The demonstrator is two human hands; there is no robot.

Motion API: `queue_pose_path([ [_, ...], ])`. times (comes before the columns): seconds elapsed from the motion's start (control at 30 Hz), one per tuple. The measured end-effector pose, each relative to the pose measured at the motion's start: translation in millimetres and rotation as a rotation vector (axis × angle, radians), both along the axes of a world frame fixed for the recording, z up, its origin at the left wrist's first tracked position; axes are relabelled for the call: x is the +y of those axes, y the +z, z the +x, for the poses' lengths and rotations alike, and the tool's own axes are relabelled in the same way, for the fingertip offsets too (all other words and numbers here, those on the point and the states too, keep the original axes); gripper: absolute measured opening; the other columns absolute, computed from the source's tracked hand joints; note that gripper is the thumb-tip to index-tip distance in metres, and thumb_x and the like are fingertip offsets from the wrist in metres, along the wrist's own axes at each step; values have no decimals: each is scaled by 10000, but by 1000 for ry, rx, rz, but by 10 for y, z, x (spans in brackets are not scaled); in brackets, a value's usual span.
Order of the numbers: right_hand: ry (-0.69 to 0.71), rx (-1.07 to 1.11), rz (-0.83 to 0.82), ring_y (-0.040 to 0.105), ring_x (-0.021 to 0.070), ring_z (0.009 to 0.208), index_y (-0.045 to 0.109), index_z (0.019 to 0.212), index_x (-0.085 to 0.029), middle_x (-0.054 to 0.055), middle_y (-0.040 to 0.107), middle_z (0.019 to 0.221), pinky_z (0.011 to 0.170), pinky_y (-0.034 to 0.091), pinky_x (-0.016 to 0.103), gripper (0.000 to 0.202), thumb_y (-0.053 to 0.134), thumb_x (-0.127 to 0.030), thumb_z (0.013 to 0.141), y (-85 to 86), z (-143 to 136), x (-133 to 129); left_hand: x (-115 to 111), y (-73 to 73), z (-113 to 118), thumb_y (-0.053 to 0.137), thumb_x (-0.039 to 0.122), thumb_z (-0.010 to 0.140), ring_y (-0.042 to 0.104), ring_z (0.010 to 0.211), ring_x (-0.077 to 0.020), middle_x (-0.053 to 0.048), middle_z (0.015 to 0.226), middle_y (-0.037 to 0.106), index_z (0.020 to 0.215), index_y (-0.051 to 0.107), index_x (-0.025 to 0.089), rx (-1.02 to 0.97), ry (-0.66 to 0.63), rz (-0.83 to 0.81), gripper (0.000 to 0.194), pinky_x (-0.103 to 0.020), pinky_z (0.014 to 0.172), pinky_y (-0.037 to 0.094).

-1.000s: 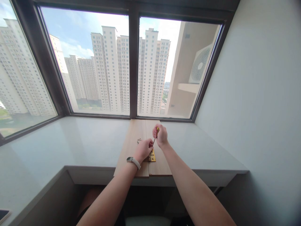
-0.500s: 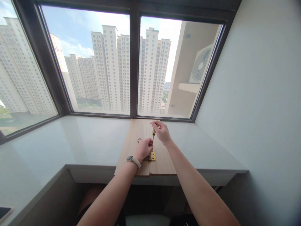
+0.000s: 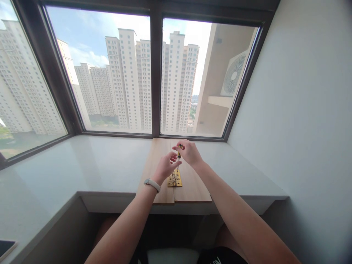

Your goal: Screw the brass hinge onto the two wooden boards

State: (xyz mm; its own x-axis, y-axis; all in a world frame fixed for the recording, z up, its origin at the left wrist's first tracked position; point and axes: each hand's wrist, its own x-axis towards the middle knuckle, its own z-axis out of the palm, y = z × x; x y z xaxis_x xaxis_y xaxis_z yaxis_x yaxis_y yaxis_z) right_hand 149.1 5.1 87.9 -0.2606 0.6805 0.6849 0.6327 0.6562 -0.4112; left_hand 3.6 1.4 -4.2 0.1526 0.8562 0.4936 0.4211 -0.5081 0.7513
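Two pale wooden boards (image 3: 192, 189) lie side by side, and a gold-coloured hinge (image 3: 175, 179) with several holes rests across the seam between them. My right hand (image 3: 188, 151) grips the yellow and black handle of a screwdriver (image 3: 179, 155) from above. The screwdriver stands nearly upright, its tip down at the far right part of the hinge. My left hand (image 3: 166, 165), with a watch (image 3: 151, 184) on its wrist, hovers beside the shaft over the left board. Its fingers are apart and I see nothing in them.
The boards lie on a white windowsill counter (image 3: 110, 165), reaching its front edge. Dark window frames (image 3: 156, 73) rise behind, and a white wall (image 3: 302, 91) stands to the right. At the far left edge is a dark flat object (image 3: 7, 247).
My left hand has lifted off the hinge and screw area and opened, uncovering more of the hinge. My right hand stays on the screwdriver with a slightly turned grip.
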Motion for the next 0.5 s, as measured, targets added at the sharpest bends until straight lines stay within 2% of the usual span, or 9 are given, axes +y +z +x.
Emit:
queue_pose_path([
  [0.1,-39,-66,-39,536,163,645,675,726,-216,30,656,716,651,386,286,243,636,-398,882,63,-14,-48,-64,157,41,660,306,866,672,825,-167,-60,927,726,1009,640,191,-12,15,90,184,-276,742,534],
  [0.2,-43,-169,-136,591,172,717,718,927,-225,43,714,885,682,417,279,117,647,-265,843,164,19,-99,-68,195,72,620,240,877,673,771,-157,-46,869,731,958,652,188,-34,16,98,102,-272,722,536],
  [0.3,18,-281,-190,631,174,871,686,1128,-239,47,712,1098,768,437,262,335,600,-131,823,273,77,-132,-29,151,68,613,258,883,681,774,-166,-43,851,732,959,662,188,-78,12,68,114,-284,717,549],
  [0.4,-9,-342,-206,633,164,894,698,1065,-219,44,725,1024,793,428,248,291,552,-103,842,351,116,-138,-11,128,49,612,270,887,693,822,-181,-52,880,736,988,673,193,-87,-51,52,141,-306,744,566],
  [0.5,-103,-370,-211,619,159,785,701,930,-199,42,719,875,719,413,247,136,588,-188,855,385,116,-140,-40,178,38,636,290,877,699,851,-189,-62,950,736,1013,671,201,-81,-89,60,166,-318,740,578],
])
